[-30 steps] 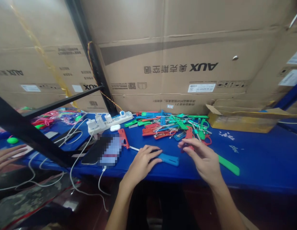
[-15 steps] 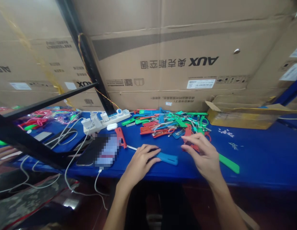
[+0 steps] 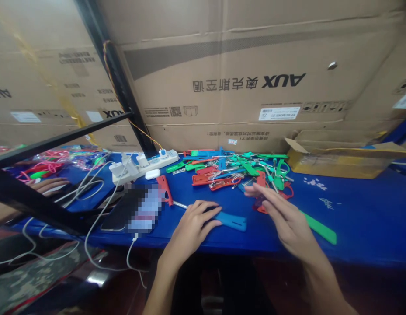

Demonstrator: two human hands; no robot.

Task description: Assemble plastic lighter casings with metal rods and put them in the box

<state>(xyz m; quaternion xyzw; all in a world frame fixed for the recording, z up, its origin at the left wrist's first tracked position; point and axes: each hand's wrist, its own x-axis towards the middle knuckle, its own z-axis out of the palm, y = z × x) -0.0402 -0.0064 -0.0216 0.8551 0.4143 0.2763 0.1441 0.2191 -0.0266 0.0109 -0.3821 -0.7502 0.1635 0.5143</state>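
Note:
My left hand is closed on a flat blue plastic handle with a slot near its end, lying on the blue table. A thin metal rod runs from under my left fingers to a red plastic piece beside the phone. My right hand hovers over the table with its fingers stretched out, and I see nothing held in it. Just behind its fingertips lies a red plastic part, partly covered by the hand. A green plastic strip lies to the right, partly behind my wrist.
A pile of red, green and blue plastic parts with metal rods spreads along the back. An open cardboard box stands right. At left are a white power strip, cables, phones and another person's hand.
My right hand's fingers have straightened from a curled, near-pinched pose, and the hand has shifted slightly. My left hand stays on the blue handle. The other person's hand has come further in at left.

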